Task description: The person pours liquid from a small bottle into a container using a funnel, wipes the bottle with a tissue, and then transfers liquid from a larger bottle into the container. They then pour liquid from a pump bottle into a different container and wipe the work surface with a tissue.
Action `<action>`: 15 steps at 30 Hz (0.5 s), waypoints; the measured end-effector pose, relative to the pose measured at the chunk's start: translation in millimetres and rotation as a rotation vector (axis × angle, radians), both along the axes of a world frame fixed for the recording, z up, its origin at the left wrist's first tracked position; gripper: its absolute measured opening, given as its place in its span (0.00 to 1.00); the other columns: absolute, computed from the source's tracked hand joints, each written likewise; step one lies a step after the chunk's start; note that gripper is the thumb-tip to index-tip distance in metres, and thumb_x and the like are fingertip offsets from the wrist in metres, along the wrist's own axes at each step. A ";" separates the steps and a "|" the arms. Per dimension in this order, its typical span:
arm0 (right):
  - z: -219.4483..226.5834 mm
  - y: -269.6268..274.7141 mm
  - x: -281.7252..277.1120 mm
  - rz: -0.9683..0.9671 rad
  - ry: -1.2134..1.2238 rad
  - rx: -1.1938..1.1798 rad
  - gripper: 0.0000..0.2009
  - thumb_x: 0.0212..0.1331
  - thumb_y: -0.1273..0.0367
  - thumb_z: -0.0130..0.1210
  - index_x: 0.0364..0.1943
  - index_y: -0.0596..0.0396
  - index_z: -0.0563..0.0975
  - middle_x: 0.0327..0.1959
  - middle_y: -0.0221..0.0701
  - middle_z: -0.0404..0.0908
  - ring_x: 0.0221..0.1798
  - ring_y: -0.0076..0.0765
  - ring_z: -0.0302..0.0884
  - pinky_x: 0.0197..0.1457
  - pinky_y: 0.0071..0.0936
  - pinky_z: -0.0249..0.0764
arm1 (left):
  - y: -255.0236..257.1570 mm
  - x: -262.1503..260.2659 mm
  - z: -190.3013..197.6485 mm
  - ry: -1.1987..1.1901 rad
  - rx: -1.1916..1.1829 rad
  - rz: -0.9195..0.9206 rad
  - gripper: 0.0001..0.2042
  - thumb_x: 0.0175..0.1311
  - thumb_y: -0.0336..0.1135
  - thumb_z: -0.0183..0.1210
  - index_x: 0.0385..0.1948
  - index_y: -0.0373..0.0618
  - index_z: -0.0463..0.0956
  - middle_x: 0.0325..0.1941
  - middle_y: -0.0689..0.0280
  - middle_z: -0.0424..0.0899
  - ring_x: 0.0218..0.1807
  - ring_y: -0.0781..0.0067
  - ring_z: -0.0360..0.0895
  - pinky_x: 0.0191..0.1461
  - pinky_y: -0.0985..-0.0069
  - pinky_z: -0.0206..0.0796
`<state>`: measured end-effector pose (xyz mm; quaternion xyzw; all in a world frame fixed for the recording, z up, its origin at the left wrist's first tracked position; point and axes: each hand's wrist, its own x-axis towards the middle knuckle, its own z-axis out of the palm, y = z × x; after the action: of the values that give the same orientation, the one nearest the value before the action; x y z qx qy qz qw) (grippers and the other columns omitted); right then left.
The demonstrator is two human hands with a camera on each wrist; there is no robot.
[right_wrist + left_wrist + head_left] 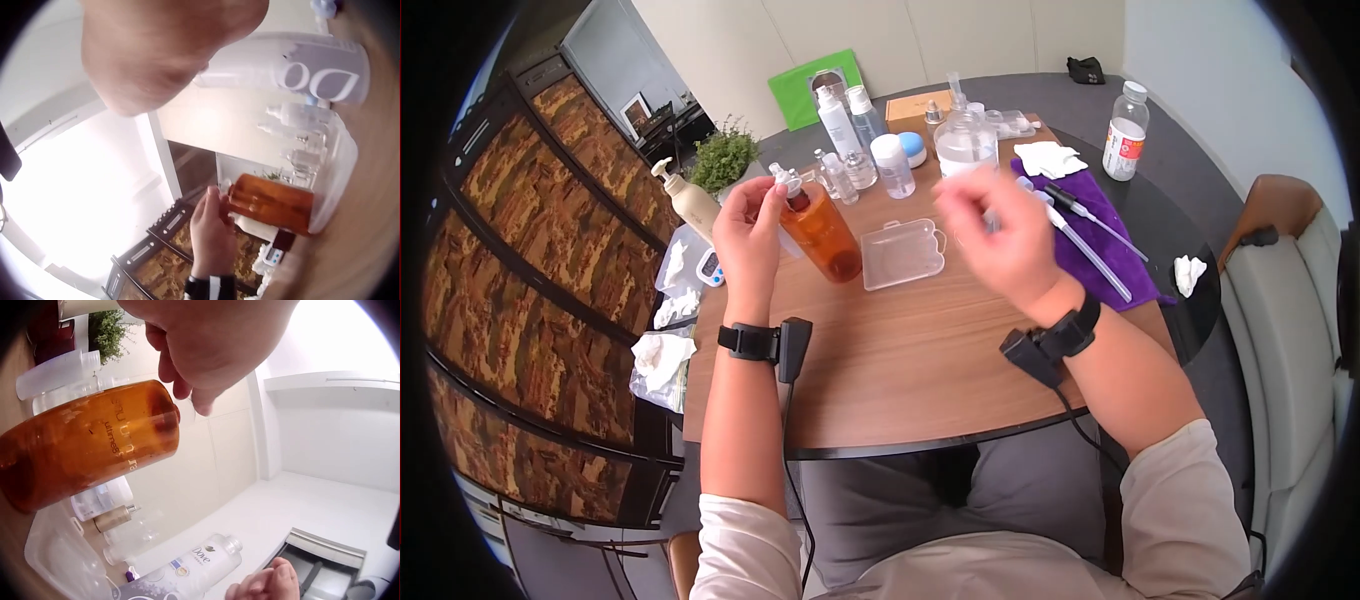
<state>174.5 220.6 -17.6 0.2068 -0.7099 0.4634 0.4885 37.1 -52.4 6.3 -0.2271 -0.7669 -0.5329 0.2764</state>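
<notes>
An amber pump-type bottle (825, 235) stands on the wooden table, and my left hand (750, 225) grips it at the neck with thumb and fingers. In the left wrist view printed lettering shows on the amber bottle (100, 437), with the fingertips right at its top. My right hand (1005, 235), blurred, hangs above the table with loosely curled fingers and nothing visible in them. Behind it, partly hidden, is a large clear bottle (967, 145); its Dove label shows on the bottle (197, 565) in the left wrist view. A clear plastic tray (903, 255) lies between the hands.
Several small bottles and a white-capped jar (893, 165) stand at the back. On the right a purple cloth (1090, 240) carries pump tubes, and a labelled plastic bottle (1126, 130) stands beyond. A cream pump bottle (688, 203), timer (711, 268) and tissues (662, 358) line the left edge.
</notes>
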 end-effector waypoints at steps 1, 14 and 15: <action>1.3 10.3 -6.0 -0.045 0.049 -0.124 0.10 0.65 0.71 0.67 0.47 0.54 0.80 0.33 0.28 0.80 0.33 0.23 0.76 0.38 0.28 0.74 | -0.6 -2.3 0.2 0.009 0.000 -0.010 0.10 0.74 0.33 0.67 0.47 0.36 0.85 0.38 0.70 0.88 0.37 0.85 0.80 0.43 0.83 0.72; -23.9 31.0 -46.7 -0.085 -0.513 -0.180 0.43 0.49 0.61 0.81 0.66 0.65 0.67 0.62 0.47 0.78 0.65 0.45 0.80 0.64 0.41 0.79 | -10.3 -21.3 -24.5 0.144 0.028 -0.100 0.06 0.70 0.30 0.70 0.42 0.39 0.85 0.38 0.68 0.88 0.38 0.82 0.78 0.40 0.81 0.66; -22.5 29.5 -44.5 -0.093 -0.572 -0.185 0.40 0.49 0.62 0.81 0.64 0.65 0.70 0.59 0.46 0.81 0.61 0.42 0.83 0.62 0.39 0.81 | -16.4 -20.1 -21.5 0.196 -0.171 -0.004 0.08 0.75 0.27 0.64 0.49 0.32 0.82 0.42 0.66 0.89 0.43 0.81 0.85 0.50 0.81 0.77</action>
<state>130.0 250.1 -40.1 -0.0102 -0.7822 0.5426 0.3060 16.9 -68.8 -15.2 -0.3025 -0.7781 -0.4415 0.3288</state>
